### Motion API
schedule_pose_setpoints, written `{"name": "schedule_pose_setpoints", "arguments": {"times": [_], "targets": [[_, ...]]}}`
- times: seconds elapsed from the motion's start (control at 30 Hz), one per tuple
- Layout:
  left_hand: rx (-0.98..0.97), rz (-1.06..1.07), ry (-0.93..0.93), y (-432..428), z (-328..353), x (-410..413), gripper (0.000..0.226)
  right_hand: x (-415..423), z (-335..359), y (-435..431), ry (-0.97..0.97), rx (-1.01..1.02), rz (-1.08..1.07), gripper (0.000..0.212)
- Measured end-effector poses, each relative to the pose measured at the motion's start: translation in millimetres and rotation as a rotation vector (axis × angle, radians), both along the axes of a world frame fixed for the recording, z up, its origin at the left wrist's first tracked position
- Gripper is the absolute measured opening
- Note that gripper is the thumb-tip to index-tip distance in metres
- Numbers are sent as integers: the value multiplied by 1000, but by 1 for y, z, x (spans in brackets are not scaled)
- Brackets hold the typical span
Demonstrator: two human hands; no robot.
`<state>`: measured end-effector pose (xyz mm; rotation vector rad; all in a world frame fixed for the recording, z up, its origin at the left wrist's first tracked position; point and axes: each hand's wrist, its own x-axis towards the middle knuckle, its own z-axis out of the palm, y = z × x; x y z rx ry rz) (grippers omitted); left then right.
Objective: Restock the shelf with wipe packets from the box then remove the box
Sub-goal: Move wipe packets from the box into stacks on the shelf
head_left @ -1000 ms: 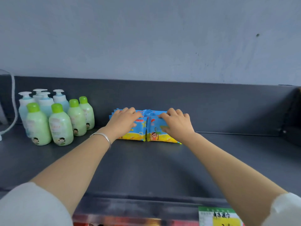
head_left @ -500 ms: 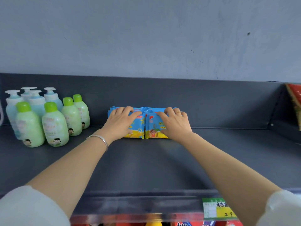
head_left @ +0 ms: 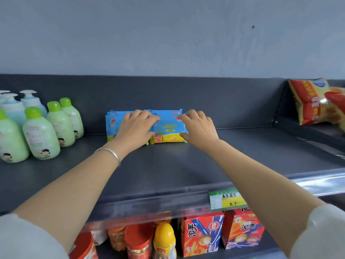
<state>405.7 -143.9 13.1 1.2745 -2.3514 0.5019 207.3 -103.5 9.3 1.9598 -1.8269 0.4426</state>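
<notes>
Two rows of blue and yellow wipe packets [head_left: 169, 130] stand upright against the back wall of the dark grey shelf [head_left: 168, 165]. My left hand [head_left: 135, 128] lies over the front of the left row, fingers spread across the packet tops. Just off the right row's corner, my right hand [head_left: 200, 128] has relaxed fingers that touch the top edge of the front packet. No box is in view.
Green and blue pump bottles [head_left: 40, 133] cluster at the shelf's left. Red and yellow snack bags [head_left: 309, 101] lie on the neighbouring shelf at right. A price tag [head_left: 226, 200] hangs on the front rail. Red cartons [head_left: 202, 234] and jars fill the shelf below.
My right hand has slid to the right off the front of the right row, uncovering its face. The view has dropped, showing the shelf below.
</notes>
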Motion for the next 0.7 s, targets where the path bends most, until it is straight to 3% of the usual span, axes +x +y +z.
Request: {"name": "schedule_pose_setpoints", "arguments": {"times": [0.13, 0.3, 0.7], "targets": [[-14, -55, 36, 18, 6, -42, 23, -31, 3, 30, -57, -36, -27, 38], [-42, -166, 96, 57, 10, -114, 18, -93, 4, 84, -71, -108, -93, 36], [30, -513, 123, 209, -34, -348, 30, -316, -44, 288, -175, -24, -379, 39]]}}
